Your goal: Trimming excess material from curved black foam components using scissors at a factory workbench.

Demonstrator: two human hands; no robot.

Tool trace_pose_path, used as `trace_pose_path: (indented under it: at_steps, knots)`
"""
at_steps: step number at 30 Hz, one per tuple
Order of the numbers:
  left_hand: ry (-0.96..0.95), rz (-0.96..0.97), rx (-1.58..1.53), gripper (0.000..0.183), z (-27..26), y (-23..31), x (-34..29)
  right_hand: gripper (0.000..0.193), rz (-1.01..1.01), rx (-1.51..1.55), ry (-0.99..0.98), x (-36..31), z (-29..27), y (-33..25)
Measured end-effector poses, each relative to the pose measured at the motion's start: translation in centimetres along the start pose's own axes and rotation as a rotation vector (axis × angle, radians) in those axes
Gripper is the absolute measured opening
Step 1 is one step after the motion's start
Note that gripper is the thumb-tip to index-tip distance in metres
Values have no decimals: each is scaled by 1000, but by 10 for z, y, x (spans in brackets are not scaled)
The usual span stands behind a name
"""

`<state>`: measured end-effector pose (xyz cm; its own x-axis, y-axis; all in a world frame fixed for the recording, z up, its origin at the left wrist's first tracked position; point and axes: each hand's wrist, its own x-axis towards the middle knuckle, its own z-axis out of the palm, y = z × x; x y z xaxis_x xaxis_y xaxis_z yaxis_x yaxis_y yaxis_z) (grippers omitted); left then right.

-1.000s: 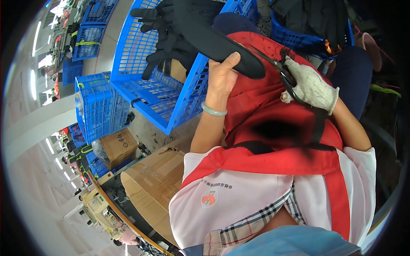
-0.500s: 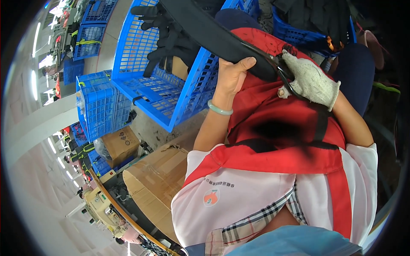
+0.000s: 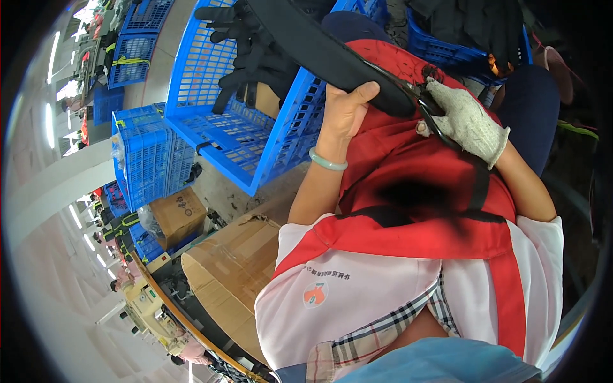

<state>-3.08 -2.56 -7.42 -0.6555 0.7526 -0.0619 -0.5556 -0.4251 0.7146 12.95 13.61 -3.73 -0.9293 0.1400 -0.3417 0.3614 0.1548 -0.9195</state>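
Observation:
A long, curved black padded strip (image 3: 313, 48) reaches from the top of the view down over my lap. My bare left hand (image 3: 348, 108) grips it near its rounded end, thumb on top and fingers hidden underneath. In my right hand (image 3: 466, 121), which wears a whitish knit glove, is a pair of dark-handled scissors (image 3: 426, 110). Their blades lie along the strip's far edge, close to its end. Dark thread scraps (image 3: 429, 69) are scattered on my red apron (image 3: 408, 166) beyond the scissors.
Left of my lap stands a blue plastic crate (image 3: 255, 182) holding black padded pieces (image 3: 255, 64). Another blue crate (image 3: 440, 48) with black pieces sits at the far right. Stacked blue crates (image 3: 147, 153), a carton (image 3: 177, 217) and a large cardboard sheet (image 3: 233, 262) are at the left.
The scissor handles have swung slightly, and my gloved right hand has shifted a little right. My left hand keeps its hold, with the strip's end moved slightly up.

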Motion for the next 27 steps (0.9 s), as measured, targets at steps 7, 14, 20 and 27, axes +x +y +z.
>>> trace_pose_path:
  at_steps: [7,14,20,27]
  knots:
    - [36,48,-85,31,-7,12,6,56,8,-250,44,5,4,3]
    - [4,5,-28,34,-10,-2,4,56,-129,-678,243,12,16,8]
    - [-5,-21,-60,32,-10,-5,5,55,-220,-638,289,20,16,33]
    - [-27,-29,-23,28,-7,2,5,48,-230,-544,247,21,8,16]
